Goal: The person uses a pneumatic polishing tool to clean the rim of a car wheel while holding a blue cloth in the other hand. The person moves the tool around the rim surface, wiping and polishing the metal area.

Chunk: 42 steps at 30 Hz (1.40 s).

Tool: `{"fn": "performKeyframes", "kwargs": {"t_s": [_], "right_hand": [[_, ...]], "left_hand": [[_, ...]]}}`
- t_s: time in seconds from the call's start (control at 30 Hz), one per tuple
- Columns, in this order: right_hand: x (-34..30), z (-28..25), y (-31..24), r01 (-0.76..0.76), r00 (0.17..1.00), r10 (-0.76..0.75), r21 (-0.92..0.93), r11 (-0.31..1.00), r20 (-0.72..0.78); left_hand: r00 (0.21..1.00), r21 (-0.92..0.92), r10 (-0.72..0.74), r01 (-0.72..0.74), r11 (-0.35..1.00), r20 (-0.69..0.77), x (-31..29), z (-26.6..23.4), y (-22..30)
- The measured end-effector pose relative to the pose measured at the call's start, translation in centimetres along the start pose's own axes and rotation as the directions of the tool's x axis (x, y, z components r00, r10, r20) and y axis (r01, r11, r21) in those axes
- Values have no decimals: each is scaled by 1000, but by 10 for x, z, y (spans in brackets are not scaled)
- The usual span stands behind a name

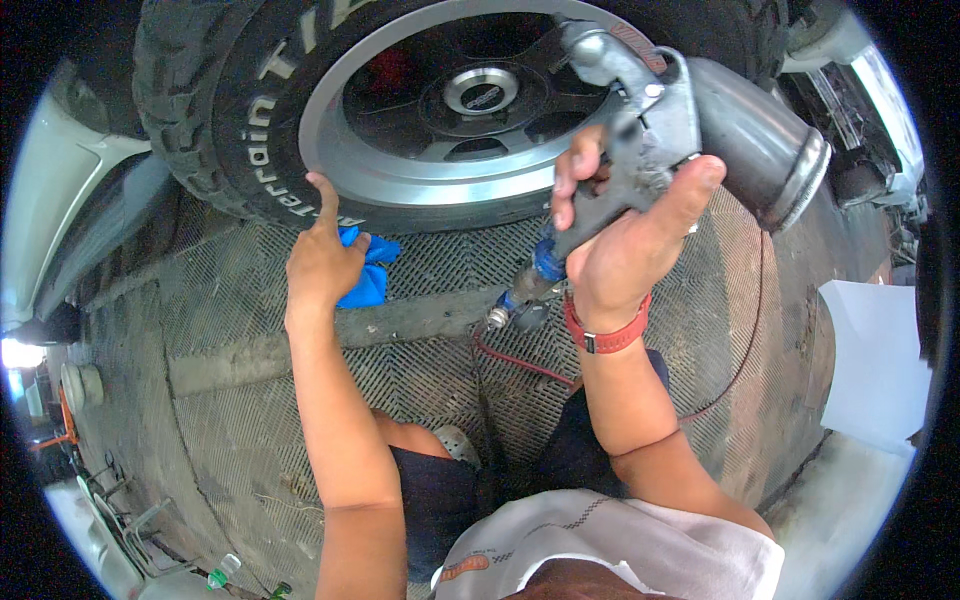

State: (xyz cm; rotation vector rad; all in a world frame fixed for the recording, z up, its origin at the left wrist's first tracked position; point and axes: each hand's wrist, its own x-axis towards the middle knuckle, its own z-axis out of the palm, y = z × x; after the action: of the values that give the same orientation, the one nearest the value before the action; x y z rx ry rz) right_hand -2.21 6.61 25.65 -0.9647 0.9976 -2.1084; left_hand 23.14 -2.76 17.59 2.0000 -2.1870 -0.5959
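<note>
My right hand (pixel 630 235) is wrapped round the handle of a grey metal spray gun (pixel 655 125), its nozzle toward the wheel. The gun's dull metal cup (pixel 760 140) sticks out to the right, and a blue-ringed air fitting (pixel 545 262) comes off the handle end. My left hand (pixel 325 260) has its index finger stretched to the lower left rim edge of the wheel (pixel 440 190), where it seems to touch. Its other fingers are curled on a blue cloth (pixel 368 280). Black tyre (pixel 200 110) with raised white lettering surrounds the silver and black wheel.
A thin red air hose (pixel 525 362) runs over the ribbed floor mat (pixel 240 400) and up the right side. White car body panels (pixel 75 190) stand at the left. A white sheet (pixel 875 360) is at the right, and a green-capped bottle (pixel 224 572) at the lower left.
</note>
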Motion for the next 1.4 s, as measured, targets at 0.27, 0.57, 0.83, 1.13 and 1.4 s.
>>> {"fn": "performKeyframes", "kwargs": {"t_s": [0.27,0.57,0.83,1.13,1.4], "right_hand": [[20,-36,-28,9,970,-29,-87,996,-241],[26,-108,-6,-35,934,28,-14,999,-357],[14,-146,31,-232,838,227,53,971,-496],[5,-175,78,-383,704,337,66,921,-625],[-11,-169,119,-540,620,468,91,837,-630]], "left_hand": [[999,22,14,-13,1000,-30,3,9,2],[999,12,-27,27,1000,-38,4,7,10],[994,-25,51,-54,998,-93,13,19,-4],[996,35,26,-23,999,-87,12,15,6],[996,-3,20,-20,1000,-92,9,11,2]]}}
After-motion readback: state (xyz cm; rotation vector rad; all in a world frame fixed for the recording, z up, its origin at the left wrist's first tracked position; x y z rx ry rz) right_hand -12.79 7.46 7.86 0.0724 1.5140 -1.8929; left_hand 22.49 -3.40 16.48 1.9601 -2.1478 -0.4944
